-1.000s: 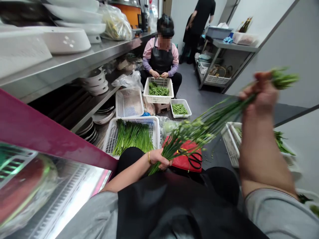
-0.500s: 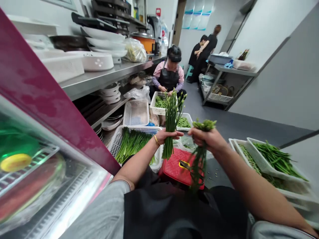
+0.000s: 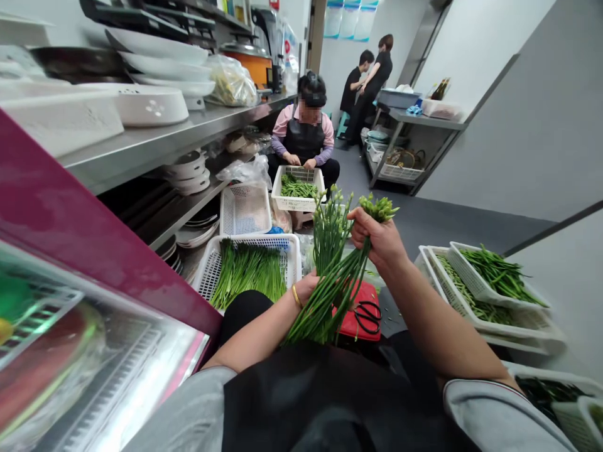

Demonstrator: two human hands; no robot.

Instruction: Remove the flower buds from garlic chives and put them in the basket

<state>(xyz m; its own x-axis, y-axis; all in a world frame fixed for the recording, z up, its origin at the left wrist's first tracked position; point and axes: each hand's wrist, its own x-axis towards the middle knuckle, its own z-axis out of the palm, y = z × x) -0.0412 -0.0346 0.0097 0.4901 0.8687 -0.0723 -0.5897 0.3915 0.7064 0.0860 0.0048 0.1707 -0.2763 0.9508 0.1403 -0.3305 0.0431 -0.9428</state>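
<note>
My left hand (image 3: 308,287) holds an upright bunch of flowering chives (image 3: 326,235), with its buds at the top. Stems hide most of that hand's fingers. My right hand (image 3: 379,238) is closed round the bud end of a second bunch of flowering chives (image 3: 330,292). This bunch slants down to the left, its stems crossing in front of the first bunch and my left hand. Below, black-handled scissors (image 3: 367,317) rest on a red box (image 3: 374,294), partly covered by the stems.
A white basket (image 3: 295,254) of long green stems stands left of my knees, and an empty-looking basket (image 3: 245,210) is behind it. Opposite, a seated person (image 3: 304,135) works over a basket of cut greens (image 3: 298,187). Stacked baskets (image 3: 494,282) stand at right, a steel shelf (image 3: 155,150) at left.
My right hand has risen and moved left, bringing its bunch across the one in my left hand. The scissors' handles now show more clearly. The whole view has shifted slightly.
</note>
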